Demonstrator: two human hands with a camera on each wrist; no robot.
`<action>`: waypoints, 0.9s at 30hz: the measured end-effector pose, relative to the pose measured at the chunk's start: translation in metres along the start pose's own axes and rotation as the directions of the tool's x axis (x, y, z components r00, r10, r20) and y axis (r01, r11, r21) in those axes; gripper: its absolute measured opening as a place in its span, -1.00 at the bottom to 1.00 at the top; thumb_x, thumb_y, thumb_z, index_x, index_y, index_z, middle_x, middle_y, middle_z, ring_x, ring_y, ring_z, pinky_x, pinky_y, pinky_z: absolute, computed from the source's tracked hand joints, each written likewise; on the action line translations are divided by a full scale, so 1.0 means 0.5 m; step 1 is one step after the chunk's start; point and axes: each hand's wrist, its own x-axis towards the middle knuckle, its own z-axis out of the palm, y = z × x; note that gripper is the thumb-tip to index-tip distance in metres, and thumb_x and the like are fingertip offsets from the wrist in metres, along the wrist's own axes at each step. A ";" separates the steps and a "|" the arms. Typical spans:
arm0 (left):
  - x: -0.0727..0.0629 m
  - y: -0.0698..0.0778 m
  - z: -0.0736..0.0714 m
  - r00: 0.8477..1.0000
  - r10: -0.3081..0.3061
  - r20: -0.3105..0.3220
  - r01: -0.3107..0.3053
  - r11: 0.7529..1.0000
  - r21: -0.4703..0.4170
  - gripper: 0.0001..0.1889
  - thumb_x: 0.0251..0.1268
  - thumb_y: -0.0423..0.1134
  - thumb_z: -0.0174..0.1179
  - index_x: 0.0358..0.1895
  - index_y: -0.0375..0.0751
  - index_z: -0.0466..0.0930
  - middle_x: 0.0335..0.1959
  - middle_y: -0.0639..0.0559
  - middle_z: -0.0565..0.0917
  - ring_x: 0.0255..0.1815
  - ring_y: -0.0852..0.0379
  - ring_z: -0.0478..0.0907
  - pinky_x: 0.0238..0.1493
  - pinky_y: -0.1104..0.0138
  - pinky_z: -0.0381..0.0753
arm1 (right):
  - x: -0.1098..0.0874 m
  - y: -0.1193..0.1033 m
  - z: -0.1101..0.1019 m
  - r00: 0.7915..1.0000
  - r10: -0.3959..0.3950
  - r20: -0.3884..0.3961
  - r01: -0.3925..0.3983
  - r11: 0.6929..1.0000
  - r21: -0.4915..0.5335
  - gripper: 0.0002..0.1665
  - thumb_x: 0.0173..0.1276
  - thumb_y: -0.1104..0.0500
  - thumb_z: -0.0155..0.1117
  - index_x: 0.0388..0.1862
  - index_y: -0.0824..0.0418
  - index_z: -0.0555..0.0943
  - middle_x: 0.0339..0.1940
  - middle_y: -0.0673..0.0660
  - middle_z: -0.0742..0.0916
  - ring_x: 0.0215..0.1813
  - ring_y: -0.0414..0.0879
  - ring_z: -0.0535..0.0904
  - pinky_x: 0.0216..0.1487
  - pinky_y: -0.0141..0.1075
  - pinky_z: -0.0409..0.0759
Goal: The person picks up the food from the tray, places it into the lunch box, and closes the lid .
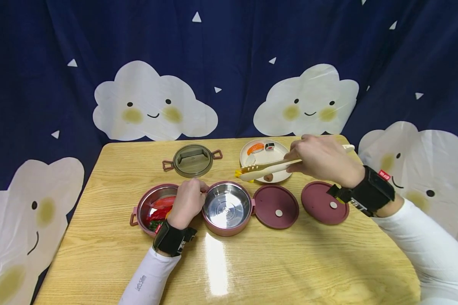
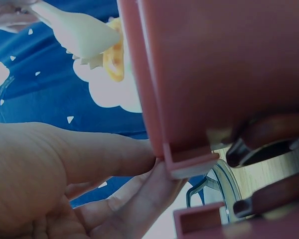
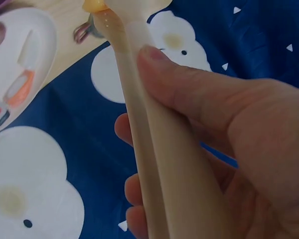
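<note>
My left hand point(image 1: 188, 203) pinches the side of a pink pot point(image 1: 227, 231) between thumb and finger, at its left handle. Nothing lies inside that pot's shiny metal bowl. In the left wrist view the thumb point(image 2: 114, 154) presses at the pot's edge. My right hand point(image 1: 320, 160) grips cream tongs point(image 3: 174, 164) over the plate's near side. A yellow-orange food piece point(image 2: 113, 57) is caught in the tongs' tips, above the pot's far right rim in the head view. Partly hidden behind my left hand, a second pink pot point(image 1: 139, 203) holds red and green toy food.
A cream plate point(image 1: 277, 157) at the back carries orange-topped sushi point(image 1: 255, 148), a sushi roll point(image 1: 269, 146) and a brown piece point(image 1: 268, 177). A see-through lid point(image 1: 193, 163) lies behind the pots. Two maroon discs point(image 1: 271, 201) with pale knobs lie to the right.
</note>
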 end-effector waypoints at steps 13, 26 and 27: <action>-0.001 -0.002 0.000 1.000 0.011 0.000 -0.011 1.000 0.010 -0.87 0.21 -0.52 0.37 -0.30 -0.28 0.87 -0.32 -0.11 0.87 -0.15 -0.17 0.80 -0.06 0.00 0.71 | 0.012 -0.064 0.027 0.995 -0.091 0.032 0.092 0.995 -0.026 -0.71 0.04 -0.06 0.74 -0.20 -0.22 0.89 -0.39 -0.17 0.78 -0.37 -0.14 0.54 -0.58 -0.32 0.39; -0.003 -0.003 0.000 1.000 0.028 0.002 -0.028 1.000 0.013 -0.88 0.24 -0.52 0.37 -0.29 -0.29 0.87 -0.32 -0.13 0.87 -0.18 -0.16 0.79 -0.09 0.01 0.72 | 0.036 -0.096 0.072 0.980 -0.196 0.043 0.197 0.980 -0.038 -0.80 0.05 -0.09 0.73 -0.36 -0.22 0.85 -0.47 -0.19 0.70 -0.38 -0.11 0.49 -0.54 -0.29 0.42; -0.002 -0.003 0.000 1.000 0.026 0.004 -0.026 1.000 0.012 -0.88 0.24 -0.52 0.37 -0.29 -0.29 0.87 -0.32 -0.13 0.87 -0.18 -0.16 0.79 -0.08 0.01 0.72 | 0.038 -0.098 0.075 0.979 -0.197 0.050 0.199 0.979 -0.041 -0.81 0.05 -0.10 0.72 -0.36 -0.22 0.85 -0.47 -0.20 0.70 -0.38 -0.10 0.49 -0.54 -0.28 0.42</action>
